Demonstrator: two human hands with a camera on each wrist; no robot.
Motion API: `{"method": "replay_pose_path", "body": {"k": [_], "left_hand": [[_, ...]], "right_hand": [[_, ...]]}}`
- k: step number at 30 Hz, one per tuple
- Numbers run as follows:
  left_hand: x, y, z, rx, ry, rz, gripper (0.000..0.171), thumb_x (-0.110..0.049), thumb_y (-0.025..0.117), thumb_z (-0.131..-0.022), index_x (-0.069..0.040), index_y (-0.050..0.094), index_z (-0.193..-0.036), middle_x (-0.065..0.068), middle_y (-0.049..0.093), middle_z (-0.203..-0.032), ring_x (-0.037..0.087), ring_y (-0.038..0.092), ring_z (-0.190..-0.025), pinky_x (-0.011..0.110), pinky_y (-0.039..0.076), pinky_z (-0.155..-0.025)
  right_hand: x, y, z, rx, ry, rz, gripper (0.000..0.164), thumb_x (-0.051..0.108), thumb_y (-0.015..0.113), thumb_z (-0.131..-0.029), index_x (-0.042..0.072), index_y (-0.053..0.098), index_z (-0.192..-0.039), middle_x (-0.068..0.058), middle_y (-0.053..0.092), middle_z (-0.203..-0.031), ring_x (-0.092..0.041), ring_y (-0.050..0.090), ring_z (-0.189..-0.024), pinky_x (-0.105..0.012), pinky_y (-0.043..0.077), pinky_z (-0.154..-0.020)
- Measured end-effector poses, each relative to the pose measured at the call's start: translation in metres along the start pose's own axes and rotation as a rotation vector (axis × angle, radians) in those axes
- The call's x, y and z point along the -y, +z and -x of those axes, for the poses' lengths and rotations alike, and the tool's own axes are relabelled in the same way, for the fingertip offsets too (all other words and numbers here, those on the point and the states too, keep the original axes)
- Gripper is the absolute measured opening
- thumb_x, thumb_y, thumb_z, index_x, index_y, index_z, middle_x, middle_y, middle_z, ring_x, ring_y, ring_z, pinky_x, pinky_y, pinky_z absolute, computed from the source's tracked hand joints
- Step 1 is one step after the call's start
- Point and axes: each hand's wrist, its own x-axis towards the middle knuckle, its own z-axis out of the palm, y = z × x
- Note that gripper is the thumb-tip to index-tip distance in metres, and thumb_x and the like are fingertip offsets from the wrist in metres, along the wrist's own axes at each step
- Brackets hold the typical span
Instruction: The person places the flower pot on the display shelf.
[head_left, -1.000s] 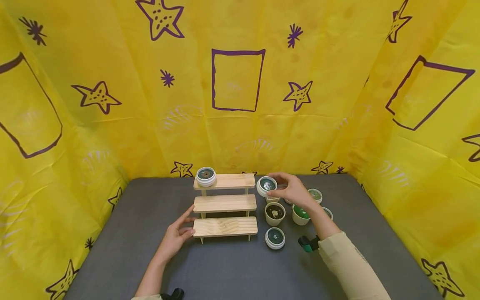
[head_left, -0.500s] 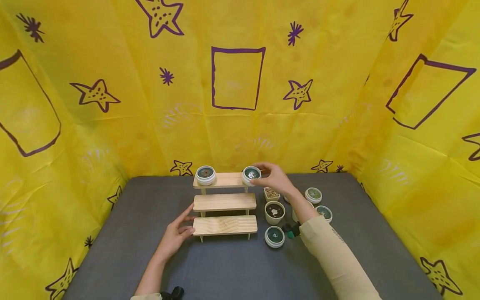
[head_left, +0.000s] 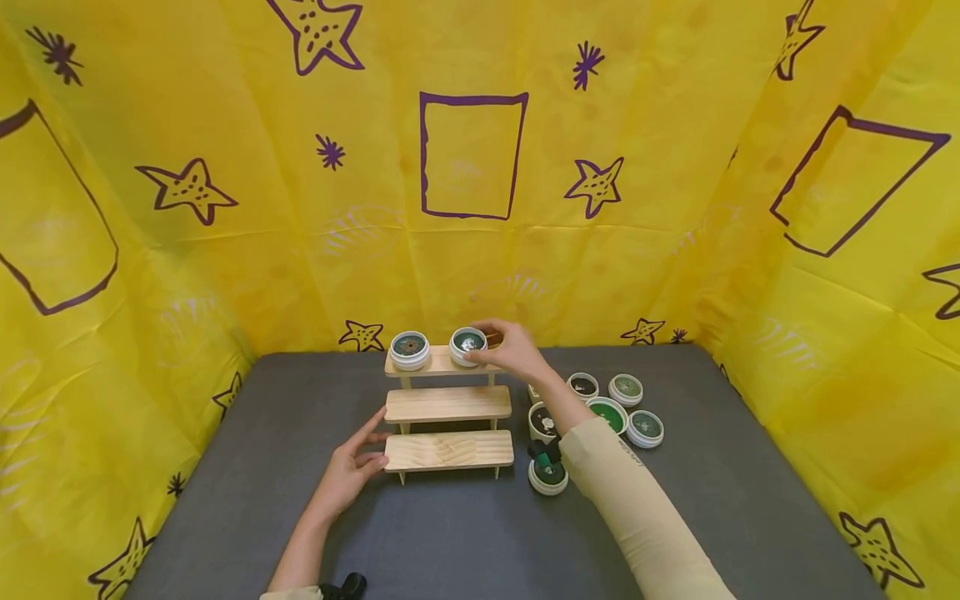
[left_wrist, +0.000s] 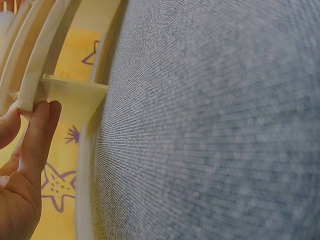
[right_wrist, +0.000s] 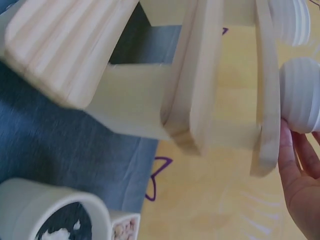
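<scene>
A pale wooden three-step stand [head_left: 448,404] stands on the grey table. At its left end my left hand [head_left: 348,475] grips the bottom step's edge; in the left wrist view the thumb and fingers [left_wrist: 37,135] lie on either side. On the top step, a small white ribbed pot [head_left: 410,352] with a dark teal top and brown centre sits at the left. To its right, my right hand [head_left: 513,352] holds a similar white pot [head_left: 467,346] with a glossy dark green top, at the top step's surface. In the right wrist view, fingertips touch the pot's [right_wrist: 300,95] side.
Right of the stand is a group of small pots: a cup with dark contents and a white patch [head_left: 542,421], a bright green one [head_left: 609,414], a pale green one [head_left: 626,389] and others. One pot [head_left: 548,477] stands nearer the front. Yellow cloth [head_left: 480,275] walls surround the table.
My right hand has carried the green-topped pot leftward from above the pot group to the middle of the top step. My left hand has stayed at the stand's left end.
</scene>
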Motion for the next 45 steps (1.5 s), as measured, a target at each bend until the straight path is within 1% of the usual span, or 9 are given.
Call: {"method": "replay_pose_path", "body": {"k": [9,17,23,27,34,39,45], "left_hand": [[-0.001,0.001,0.0,-0.007,-0.02,0.009,0.075,0.011,0.062,-0.089,-0.017,0.037,-0.154,0.031,0.054,-0.133,0.021,0.069,-0.097,0.023,0.059,-0.077],[-0.003,0.001,0.001,-0.007,-0.027,0.014,0.076,0.012,0.061,-0.089,-0.016,0.036,-0.154,0.032,0.053,-0.133,0.023,0.069,-0.098,0.022,0.058,-0.077],[-0.004,0.0,0.001,-0.001,-0.04,0.01,0.075,0.01,0.06,-0.09,-0.019,0.035,-0.155,0.031,0.052,-0.134,0.028,0.068,-0.102,0.023,0.059,-0.078],[-0.004,0.0,0.001,-0.001,-0.044,0.007,0.075,0.01,0.061,-0.09,-0.02,0.035,-0.155,0.03,0.052,-0.134,0.03,0.068,-0.103,0.023,0.058,-0.078],[-0.004,0.0,0.0,-0.003,-0.048,0.002,0.076,0.01,0.061,-0.09,-0.02,0.035,-0.155,0.03,0.052,-0.134,0.029,0.069,-0.103,0.024,0.059,-0.078],[-0.003,0.0,0.0,-0.006,-0.052,0.004,0.076,0.01,0.06,-0.09,-0.02,0.035,-0.155,0.03,0.052,-0.134,0.026,0.069,-0.101,0.024,0.059,-0.078],[-0.003,-0.001,0.0,0.0,-0.039,0.004,0.075,0.01,0.061,-0.09,-0.019,0.035,-0.155,0.031,0.053,-0.134,0.028,0.069,-0.101,0.024,0.059,-0.078]], "right_hand": [[0.01,0.012,-0.007,0.009,-0.009,0.007,0.054,0.025,0.083,-0.079,0.013,0.065,-0.129,-0.01,0.07,-0.12,-0.026,0.068,-0.103,-0.027,0.057,-0.078],[0.012,0.017,-0.007,0.007,-0.001,0.023,0.055,0.025,0.081,-0.08,0.014,0.064,-0.131,-0.009,0.07,-0.122,-0.03,0.067,-0.107,-0.03,0.057,-0.081],[0.011,0.018,-0.007,0.005,0.006,0.017,0.055,0.027,0.081,-0.081,0.017,0.064,-0.132,-0.007,0.07,-0.123,-0.026,0.068,-0.106,-0.031,0.058,-0.082],[0.011,0.017,-0.007,0.008,0.008,0.019,0.055,0.026,0.081,-0.081,0.017,0.063,-0.133,-0.007,0.069,-0.124,-0.026,0.067,-0.107,-0.031,0.057,-0.082],[0.011,0.017,-0.007,0.009,0.001,0.009,0.056,0.025,0.081,-0.081,0.015,0.063,-0.133,-0.008,0.068,-0.127,-0.03,0.067,-0.108,-0.031,0.057,-0.084],[0.009,0.017,-0.007,0.024,-0.007,-0.01,0.061,0.024,0.081,-0.081,0.011,0.06,-0.136,-0.011,0.068,-0.127,-0.031,0.067,-0.11,-0.032,0.058,-0.086],[0.008,0.013,-0.004,0.019,0.011,-0.033,0.064,0.026,0.083,-0.079,0.015,0.058,-0.137,-0.01,0.067,-0.127,-0.028,0.066,-0.112,-0.037,0.057,-0.091]]}}
